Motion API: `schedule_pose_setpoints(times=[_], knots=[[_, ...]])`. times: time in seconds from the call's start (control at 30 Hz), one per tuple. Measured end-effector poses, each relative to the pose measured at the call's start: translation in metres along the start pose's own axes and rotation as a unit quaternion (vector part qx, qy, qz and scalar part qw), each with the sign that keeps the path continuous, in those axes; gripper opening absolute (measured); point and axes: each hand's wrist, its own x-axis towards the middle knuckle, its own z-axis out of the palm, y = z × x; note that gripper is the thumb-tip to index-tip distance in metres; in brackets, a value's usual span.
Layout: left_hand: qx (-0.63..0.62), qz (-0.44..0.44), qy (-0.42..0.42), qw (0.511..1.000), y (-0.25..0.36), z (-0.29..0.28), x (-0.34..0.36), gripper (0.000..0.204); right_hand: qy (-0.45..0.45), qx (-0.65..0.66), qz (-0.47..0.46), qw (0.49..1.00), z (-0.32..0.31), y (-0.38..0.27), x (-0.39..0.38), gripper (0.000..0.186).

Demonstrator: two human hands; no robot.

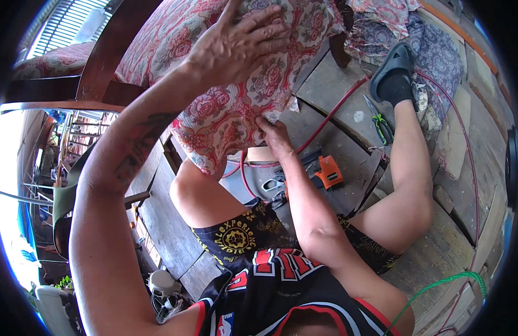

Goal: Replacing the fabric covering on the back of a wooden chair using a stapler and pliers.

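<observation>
The red-and-cream floral upholstery fabric [203, 120] is at the upper middle, draped over a rounded form beside a dark wooden furniture frame [108, 50], its lower edge hanging toward the person's left knee. 2 hands are at it. The left hand [239, 47] lies palm down across the upper part, fingers extended and spread, gripping nothing — how hard it presses, I cannot tell. The right hand [275, 136] grasps the fabric's lower edge, the thumb on the near face and the other fingers mostly hidden.

Just below the right hand, a pale, round-sided object [260, 155] sits partly covered by the cloth. An orange-and-black fastener gun [327, 173] lies on the plank floor [320, 84] just right of the right forearm, and a grey metal tool handle [272, 183] shows to the left of that forearm. A red hose [347, 99] runs diagonally over the boards and passes behind the wrist.

Farther right, long-nosed pliers [382, 126] with green-and-black grips lie near the right foot, which wears a dark grey clog [396, 59]. Beyond the foot spreads a grey-patterned cloth [441, 47] — frayed scraps lie near it. A green rope [446, 280] curves in at the lower right.
</observation>
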Motion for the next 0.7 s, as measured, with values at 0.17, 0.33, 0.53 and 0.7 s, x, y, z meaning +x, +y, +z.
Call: schedule_pose_setpoints(times=[0.17,0.33,0.53,0.7], knots=[[-0.032,-0.046,-0.002,0.998,0.021,0.012,-0.002,0.058,0.021,-0.044,0.027,0.998,-0.001,-0.005,0.005,0.040],[-0.010,-0.076,0.021,0.997,0.029,0.024,-0.008,0.061,0.007,-0.077,0.036,0.996,0.002,-0.001,0.011,0.039],[0.017,-0.081,0.029,0.996,0.043,0.032,-0.016,0.059,-0.005,-0.025,0.015,1.000,0.007,-0.011,0.009,0.042],[0.010,-0.093,0.047,0.995,0.043,0.035,-0.018,0.061,0.043,-0.095,0.022,0.994,0.010,-0.015,0.009,0.037]])
